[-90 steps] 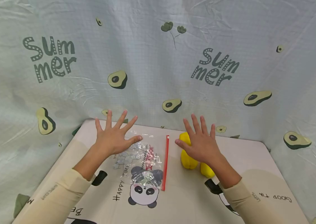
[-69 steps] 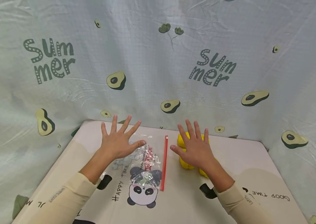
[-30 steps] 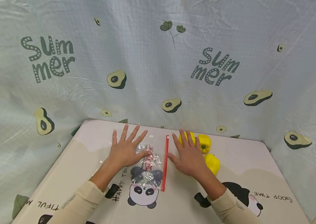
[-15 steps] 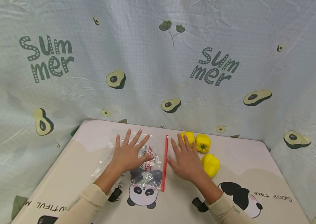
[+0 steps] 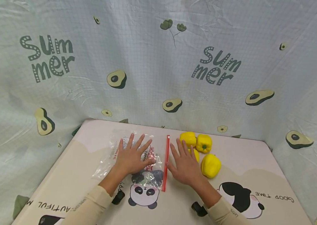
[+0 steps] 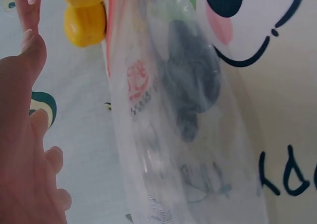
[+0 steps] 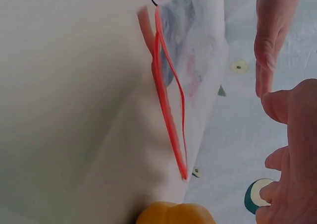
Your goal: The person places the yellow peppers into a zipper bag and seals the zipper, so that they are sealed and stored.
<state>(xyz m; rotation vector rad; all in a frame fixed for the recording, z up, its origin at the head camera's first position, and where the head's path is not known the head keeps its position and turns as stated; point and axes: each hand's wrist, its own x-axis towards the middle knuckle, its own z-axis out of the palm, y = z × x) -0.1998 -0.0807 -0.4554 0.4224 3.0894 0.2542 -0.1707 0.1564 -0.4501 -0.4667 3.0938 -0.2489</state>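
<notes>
A clear zip bag (image 5: pixel 110 156) with a red zip strip (image 5: pixel 165 162) lies flat on the panda-print table (image 5: pixel 245 156). My left hand (image 5: pixel 140 151) is spread flat over the bag's middle with straight fingers and holds nothing. My right hand (image 5: pixel 176 156) is spread flat just right of the strip, fingers straight. Yellow peppers (image 5: pixel 210 165) sit right of that hand, two more (image 5: pixel 204 143) behind it and one partly hidden by its fingers. In the right wrist view the red strip (image 7: pixel 171 110) gapes slightly. The left wrist view shows the bag (image 6: pixel 188 110) and peppers (image 6: pixel 84 16).
Avocado-print cloth (image 5: pixel 158 62) walls in the table at the back and on both sides. The table's right part carries a panda print (image 5: pixel 237 193) and lettering.
Both hands have come down from a raised spread and drawn toward me. The left now lies over the bag, the right beside the strip, and the peppers have come into view.
</notes>
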